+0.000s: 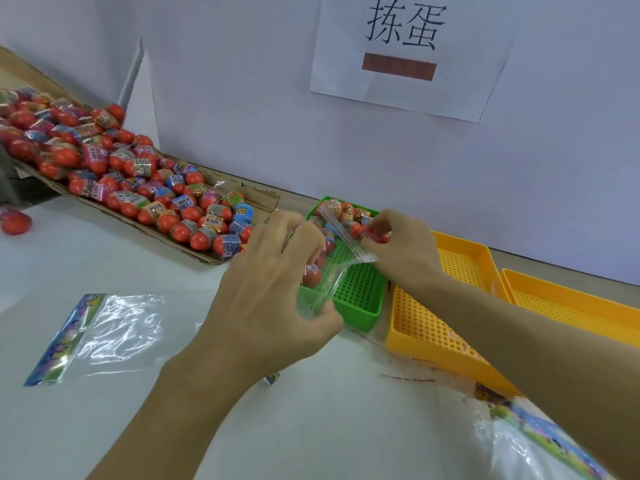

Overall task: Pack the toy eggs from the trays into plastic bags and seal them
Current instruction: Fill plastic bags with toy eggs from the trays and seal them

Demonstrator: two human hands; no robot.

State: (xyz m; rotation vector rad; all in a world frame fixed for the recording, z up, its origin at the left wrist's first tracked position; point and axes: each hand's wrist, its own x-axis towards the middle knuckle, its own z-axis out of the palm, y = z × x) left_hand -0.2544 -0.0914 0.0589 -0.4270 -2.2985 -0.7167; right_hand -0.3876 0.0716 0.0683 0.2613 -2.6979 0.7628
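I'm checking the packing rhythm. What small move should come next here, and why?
Probably drop the toy egg pinched by the right hand into the plastic bag, since the left hand holds the bag's mouth open over the green tray and eggs already sit inside.

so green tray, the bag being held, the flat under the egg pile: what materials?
Green tray: looks like moulded plastic, semi-gloss, perforated floor. Bag: clear, glossy thin film that crinkles, likely poly. Flat: brown corrugated cardboard, matte, ragged edge.
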